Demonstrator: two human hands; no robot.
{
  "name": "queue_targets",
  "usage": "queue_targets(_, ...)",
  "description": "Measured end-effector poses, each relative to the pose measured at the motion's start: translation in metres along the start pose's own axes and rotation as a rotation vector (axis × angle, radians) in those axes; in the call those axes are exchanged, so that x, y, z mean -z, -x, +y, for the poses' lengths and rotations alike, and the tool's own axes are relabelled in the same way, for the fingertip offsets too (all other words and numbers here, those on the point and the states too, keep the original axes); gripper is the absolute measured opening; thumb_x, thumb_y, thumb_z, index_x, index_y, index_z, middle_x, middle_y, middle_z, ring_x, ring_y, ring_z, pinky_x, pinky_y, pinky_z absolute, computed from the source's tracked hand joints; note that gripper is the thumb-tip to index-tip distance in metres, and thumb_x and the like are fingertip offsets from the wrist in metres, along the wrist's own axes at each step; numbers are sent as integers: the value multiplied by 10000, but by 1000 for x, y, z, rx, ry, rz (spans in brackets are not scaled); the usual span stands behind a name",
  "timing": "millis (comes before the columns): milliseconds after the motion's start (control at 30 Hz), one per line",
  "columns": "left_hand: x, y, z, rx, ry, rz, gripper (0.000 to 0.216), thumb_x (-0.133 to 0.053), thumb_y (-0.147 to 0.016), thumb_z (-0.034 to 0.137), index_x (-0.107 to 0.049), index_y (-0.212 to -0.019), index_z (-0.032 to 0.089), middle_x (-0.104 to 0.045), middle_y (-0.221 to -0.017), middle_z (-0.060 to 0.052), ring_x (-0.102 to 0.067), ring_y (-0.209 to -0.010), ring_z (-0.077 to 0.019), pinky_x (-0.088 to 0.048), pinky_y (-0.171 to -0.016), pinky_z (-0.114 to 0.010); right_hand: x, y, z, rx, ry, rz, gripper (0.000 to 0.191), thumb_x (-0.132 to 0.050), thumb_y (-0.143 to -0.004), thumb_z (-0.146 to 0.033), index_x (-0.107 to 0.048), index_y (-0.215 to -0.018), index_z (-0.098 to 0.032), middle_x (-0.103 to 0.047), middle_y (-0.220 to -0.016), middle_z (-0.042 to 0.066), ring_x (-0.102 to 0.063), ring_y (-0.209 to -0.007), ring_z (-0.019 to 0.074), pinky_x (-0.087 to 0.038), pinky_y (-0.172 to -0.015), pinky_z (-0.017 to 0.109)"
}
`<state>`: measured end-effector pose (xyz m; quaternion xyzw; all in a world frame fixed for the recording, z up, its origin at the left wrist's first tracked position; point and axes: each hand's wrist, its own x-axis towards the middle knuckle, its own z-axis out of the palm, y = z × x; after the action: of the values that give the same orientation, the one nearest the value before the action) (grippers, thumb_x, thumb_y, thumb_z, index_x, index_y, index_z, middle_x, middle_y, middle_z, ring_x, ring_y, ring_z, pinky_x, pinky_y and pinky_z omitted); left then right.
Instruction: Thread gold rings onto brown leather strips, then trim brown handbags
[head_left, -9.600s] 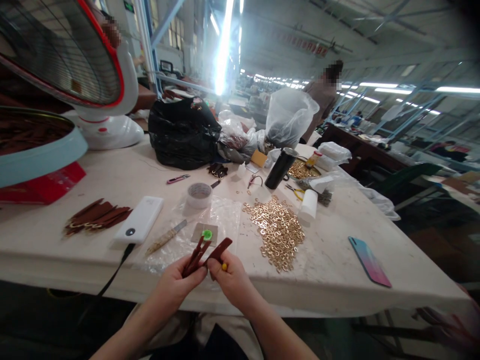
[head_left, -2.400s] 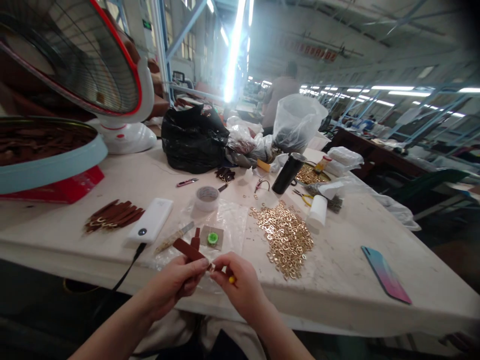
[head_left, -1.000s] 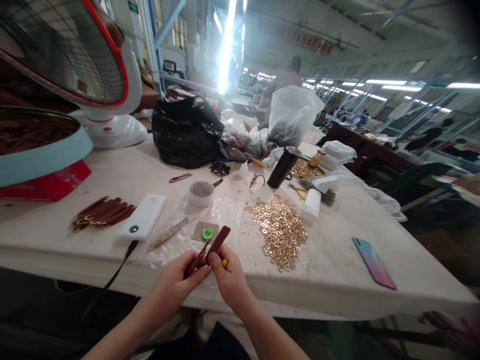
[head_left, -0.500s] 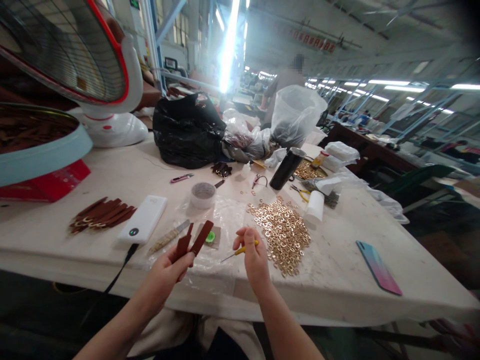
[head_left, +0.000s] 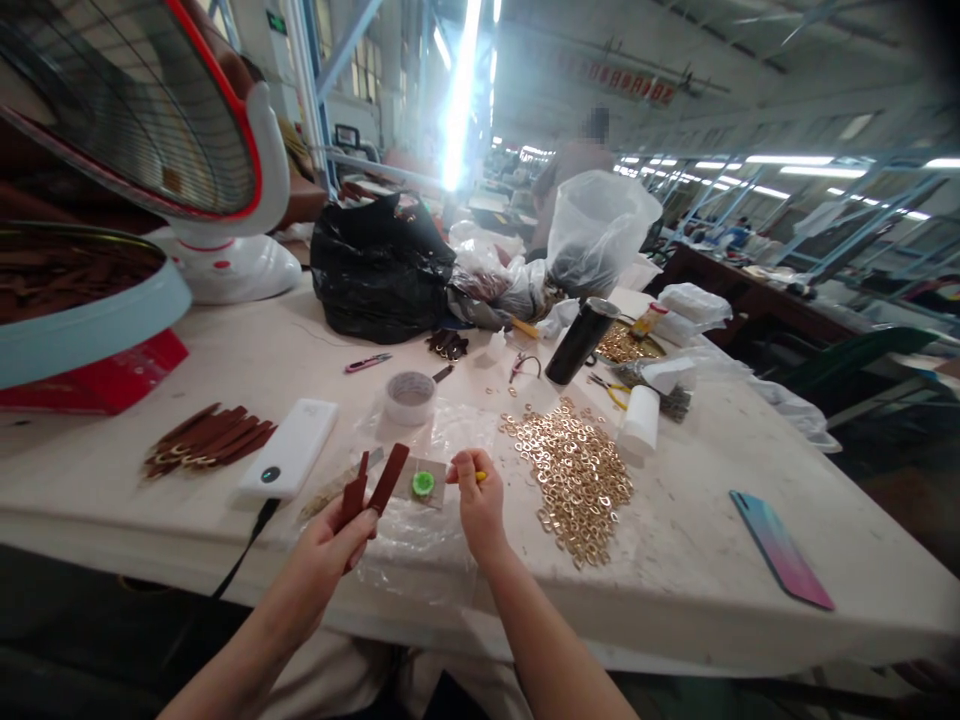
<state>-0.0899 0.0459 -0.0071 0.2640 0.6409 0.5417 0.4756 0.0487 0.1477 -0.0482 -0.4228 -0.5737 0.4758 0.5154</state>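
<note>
Left of the pile of gold rings (head_left: 574, 478), at the worktop's (head_left: 675, 590) near edge, the left hand (head_left: 326, 550) has its fingers pinched on 2 brown leather strips (head_left: 377, 485), held upright. Between the strips and the pile, the right hand (head_left: 480, 508) curls its fingers around a yellow-handled tool (head_left: 480, 476), just beside a green cap (head_left: 424, 484). Beyond the pile stands a black tumbler (head_left: 581, 340).
</note>
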Motion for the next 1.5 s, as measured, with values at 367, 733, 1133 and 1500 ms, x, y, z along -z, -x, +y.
queue_targets(367, -2, -5, -5, -14, -84, -50, 342, -644, -632, 461, -524, -712, 150, -480, -548, 62, -299, -411, -38, -194, -415, -181, 8, -3, -12, -40, -120, 50, 361, -469, -844, -511, -486, -681, -190, -518, -563, -41, -433, -519, 96, -338, -536, 242)
queue_targets(733, -16, 15, 14, 13, -60, -148, 376, -672, -611, 493, -567, -721, 150, -472, -521, 59, -293, -418, -52, -186, -422, -204, 13, 24, -62, -137, -483, 92, 357, -468, -841, -537, -491, -720, -202, -483, -549, -43, -361, -462, 82, -275, -451, 228)
queue_targets(1133, -17, 24, 12, 41, 57, -127, 274, -666, -600, 375, -553, -714, 154, -501, -554, 54, -301, -434, -44, -190, -429, -189, 30, 32, -67, -70, -321, 150, 339, -432, -860, -523, -522, -758, -212, -492, -573, -40, -453, -551, 112, -381, -566, 255)
queue_targets(1500, -16, 33, 11, 20, -73, -198, 302, -659, -635, 431, -547, -745, 173, -368, -510, 90, -239, -425, -48, -171, -420, -193, 12, 52, -59, -220, -132, -404, 318, -485, -821, -484, -498, -697, -191, -372, -531, -70, -301, -464, 78, -244, -437, 223)
